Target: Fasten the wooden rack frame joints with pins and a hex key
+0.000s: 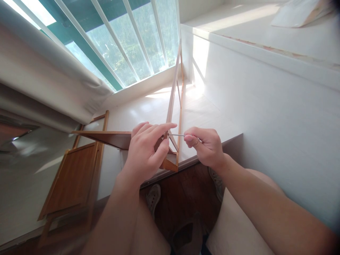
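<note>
My right hand (204,144) is closed around a thin metal rod, which looks like a hex key (176,134); its other end is hidden in my fist. The rod's tip meets the edge of a wooden frame (174,95), which stands on a pale ledge. My left hand (147,147) grips the wood at this joint, thumb below and index finger stretched above the rod. From under my left hand a brown wooden panel (114,138) reaches out to the left. My left hand hides much of the joint.
A folded wooden piece with slats or a panel (70,180) leans at the left. Behind stand a barred window (127,39) and a beige curtain (53,67). A white wall (255,92) rises at right, with a white packet (297,14) on top. Shoes (153,200) rest on the dark floor.
</note>
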Tool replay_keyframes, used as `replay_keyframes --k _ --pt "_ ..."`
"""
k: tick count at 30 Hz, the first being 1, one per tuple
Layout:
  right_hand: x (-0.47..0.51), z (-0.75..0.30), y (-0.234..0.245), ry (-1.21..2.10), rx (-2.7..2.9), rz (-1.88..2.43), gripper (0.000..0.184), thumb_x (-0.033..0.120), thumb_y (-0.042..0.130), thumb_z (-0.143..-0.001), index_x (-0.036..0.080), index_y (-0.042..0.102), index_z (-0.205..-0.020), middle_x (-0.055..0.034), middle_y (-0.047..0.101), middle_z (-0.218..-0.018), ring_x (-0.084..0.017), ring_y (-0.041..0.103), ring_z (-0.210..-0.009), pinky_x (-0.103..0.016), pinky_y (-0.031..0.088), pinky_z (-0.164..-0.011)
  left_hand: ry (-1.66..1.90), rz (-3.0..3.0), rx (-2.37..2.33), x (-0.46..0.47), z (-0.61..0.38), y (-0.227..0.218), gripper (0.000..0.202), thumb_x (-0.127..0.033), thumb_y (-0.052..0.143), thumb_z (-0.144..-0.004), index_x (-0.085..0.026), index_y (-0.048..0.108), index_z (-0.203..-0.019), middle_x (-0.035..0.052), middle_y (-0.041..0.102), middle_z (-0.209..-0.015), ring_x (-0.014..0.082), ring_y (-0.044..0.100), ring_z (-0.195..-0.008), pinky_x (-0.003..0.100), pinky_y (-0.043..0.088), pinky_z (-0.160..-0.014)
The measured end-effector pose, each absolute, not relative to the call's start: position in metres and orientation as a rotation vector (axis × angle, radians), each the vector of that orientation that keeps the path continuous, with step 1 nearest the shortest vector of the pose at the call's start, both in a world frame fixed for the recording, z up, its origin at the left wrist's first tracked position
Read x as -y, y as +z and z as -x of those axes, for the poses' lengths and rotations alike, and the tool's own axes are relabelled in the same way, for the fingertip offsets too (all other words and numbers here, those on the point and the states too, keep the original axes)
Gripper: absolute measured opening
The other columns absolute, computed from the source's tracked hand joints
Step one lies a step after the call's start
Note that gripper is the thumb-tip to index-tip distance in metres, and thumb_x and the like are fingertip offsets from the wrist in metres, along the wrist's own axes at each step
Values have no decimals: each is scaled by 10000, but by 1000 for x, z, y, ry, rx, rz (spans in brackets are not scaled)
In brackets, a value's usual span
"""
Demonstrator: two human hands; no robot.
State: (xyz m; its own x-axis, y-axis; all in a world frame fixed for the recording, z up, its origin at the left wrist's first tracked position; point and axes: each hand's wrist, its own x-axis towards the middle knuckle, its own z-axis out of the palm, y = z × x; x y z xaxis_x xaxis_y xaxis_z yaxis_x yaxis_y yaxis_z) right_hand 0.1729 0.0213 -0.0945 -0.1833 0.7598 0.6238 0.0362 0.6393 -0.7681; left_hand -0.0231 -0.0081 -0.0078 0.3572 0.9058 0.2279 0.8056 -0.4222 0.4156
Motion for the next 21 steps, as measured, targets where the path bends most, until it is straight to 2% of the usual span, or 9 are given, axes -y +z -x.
replay_keyframes --k 21 --pt "-15 -171 -92 969 1538 722 451 393 553 -1041 182 592 -644 27 529 -552 -99 472 -522 -255 365 -541 618 -2382 -1551 7 23 -8 378 -279 432 -979 -294 665 -1275 -48 753 -995 177 620 -987 406 295 -1160"
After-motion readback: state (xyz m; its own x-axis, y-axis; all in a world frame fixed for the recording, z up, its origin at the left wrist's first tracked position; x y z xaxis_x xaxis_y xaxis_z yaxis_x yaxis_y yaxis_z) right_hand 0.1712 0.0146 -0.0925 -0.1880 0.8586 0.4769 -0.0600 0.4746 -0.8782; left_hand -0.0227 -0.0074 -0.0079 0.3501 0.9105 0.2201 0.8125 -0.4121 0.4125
